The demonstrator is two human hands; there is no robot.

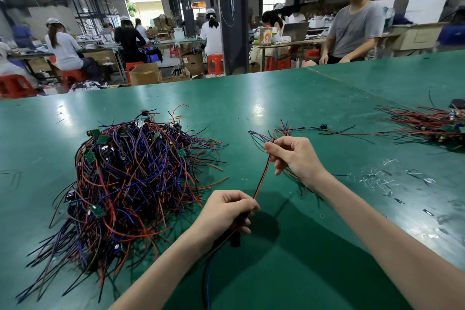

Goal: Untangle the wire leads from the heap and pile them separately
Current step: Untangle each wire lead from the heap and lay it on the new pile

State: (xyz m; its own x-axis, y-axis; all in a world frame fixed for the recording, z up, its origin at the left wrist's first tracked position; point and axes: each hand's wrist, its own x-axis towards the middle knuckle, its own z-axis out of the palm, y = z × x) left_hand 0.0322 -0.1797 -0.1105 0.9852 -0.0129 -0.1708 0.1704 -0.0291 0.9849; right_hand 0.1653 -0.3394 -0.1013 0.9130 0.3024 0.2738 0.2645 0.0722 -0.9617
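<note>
A big tangled heap of red, black and purple wire leads (130, 178) with small green circuit boards lies on the left of the green table (289, 98). Between my two hands runs a taut red-and-black wire lead (261, 178). My left hand (226, 211) grips its lower end near the front, with dark wire ends trailing down from the fist. My right hand (294, 156) pinches the lead's upper end above a small loose pile of separated leads (289, 133). Both hands are to the right of the heap.
Another spread of leads with components (427, 126) lies at the far right. Bits of clear plastic scrap (382, 181) litter the table to the right of my right arm. A person in a grey shirt (352, 30) sits beyond the table's far edge.
</note>
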